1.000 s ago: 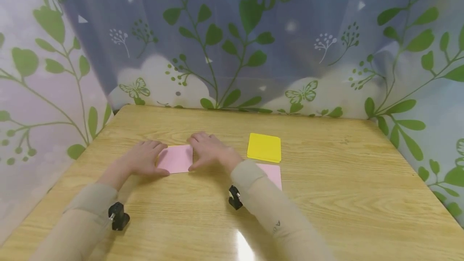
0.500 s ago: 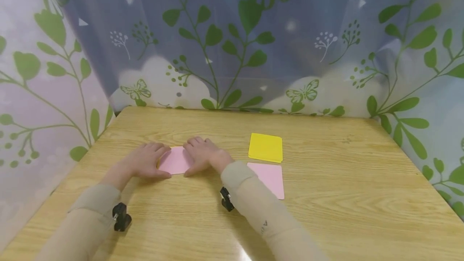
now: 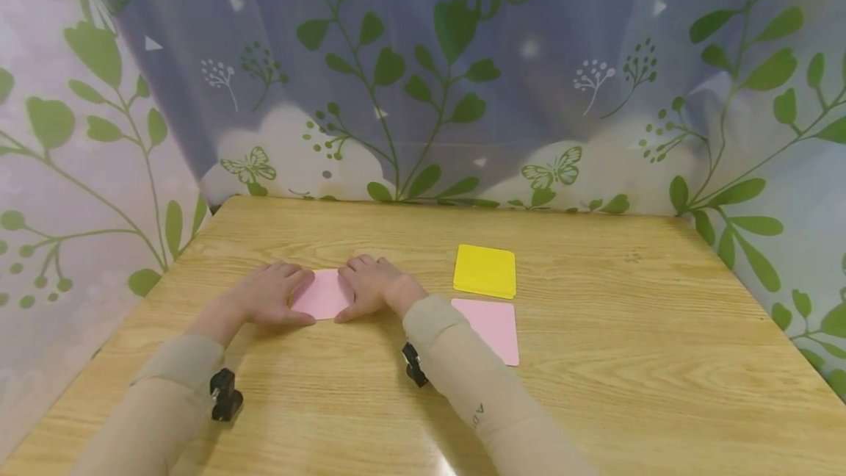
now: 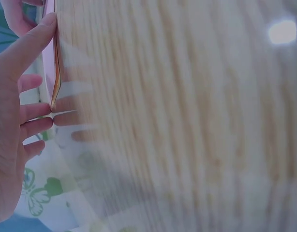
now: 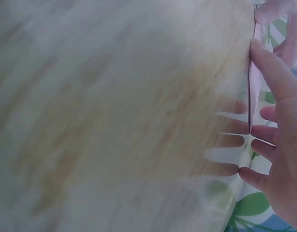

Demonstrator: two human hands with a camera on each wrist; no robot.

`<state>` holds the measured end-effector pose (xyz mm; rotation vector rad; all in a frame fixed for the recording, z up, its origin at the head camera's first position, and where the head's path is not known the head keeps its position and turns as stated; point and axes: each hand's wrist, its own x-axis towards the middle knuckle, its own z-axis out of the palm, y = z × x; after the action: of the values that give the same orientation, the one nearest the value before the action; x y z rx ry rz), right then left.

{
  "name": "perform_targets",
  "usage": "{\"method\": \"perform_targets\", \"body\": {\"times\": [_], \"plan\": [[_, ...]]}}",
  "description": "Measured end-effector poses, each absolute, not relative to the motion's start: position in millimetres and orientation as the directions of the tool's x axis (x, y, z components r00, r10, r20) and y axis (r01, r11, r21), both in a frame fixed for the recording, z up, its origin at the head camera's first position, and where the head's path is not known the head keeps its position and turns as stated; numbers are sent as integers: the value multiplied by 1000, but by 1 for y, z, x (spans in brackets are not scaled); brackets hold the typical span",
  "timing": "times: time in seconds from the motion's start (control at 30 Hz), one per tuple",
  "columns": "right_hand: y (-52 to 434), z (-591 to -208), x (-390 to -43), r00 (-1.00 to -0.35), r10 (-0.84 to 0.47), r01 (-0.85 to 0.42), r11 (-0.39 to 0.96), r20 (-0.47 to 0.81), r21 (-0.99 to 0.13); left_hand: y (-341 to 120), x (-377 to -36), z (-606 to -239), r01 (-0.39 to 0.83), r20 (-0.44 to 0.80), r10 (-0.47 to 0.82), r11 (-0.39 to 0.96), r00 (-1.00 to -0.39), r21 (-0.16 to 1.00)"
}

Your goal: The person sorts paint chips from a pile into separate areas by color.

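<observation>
I see both hands flat on the worktop (image 3: 595,388), pressing a pink paper (image 3: 322,294) between them. My left hand (image 3: 264,296) lies at the paper's nine o'clock edge, fingers straight, thumb along the near side; the right hand (image 3: 373,286) covers its three o'clock edge the same way, fingers extended, gripping nothing. At three o'clock from the right hand sits a yellow paper stack (image 3: 485,271), and just at that stack's six o'clock lies a second pink sheet (image 3: 492,327), partly under my right sleeve (image 3: 476,388).
</observation>
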<state>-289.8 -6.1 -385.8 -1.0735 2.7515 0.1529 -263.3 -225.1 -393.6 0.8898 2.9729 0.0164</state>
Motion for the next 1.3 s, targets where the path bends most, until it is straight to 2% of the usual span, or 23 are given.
{"method": "perform_targets", "body": {"times": [0.7,1.3], "plan": [[-11,-383,-290,-726,-654,-667,745,-211,-13,-222,-262,-388,601,-53,598,797,-799,-59],[-19,-381,-290,-753,-620,-636,772,-223,3,-227,-262,-391,685,70,694,719,-716,-121]]}}
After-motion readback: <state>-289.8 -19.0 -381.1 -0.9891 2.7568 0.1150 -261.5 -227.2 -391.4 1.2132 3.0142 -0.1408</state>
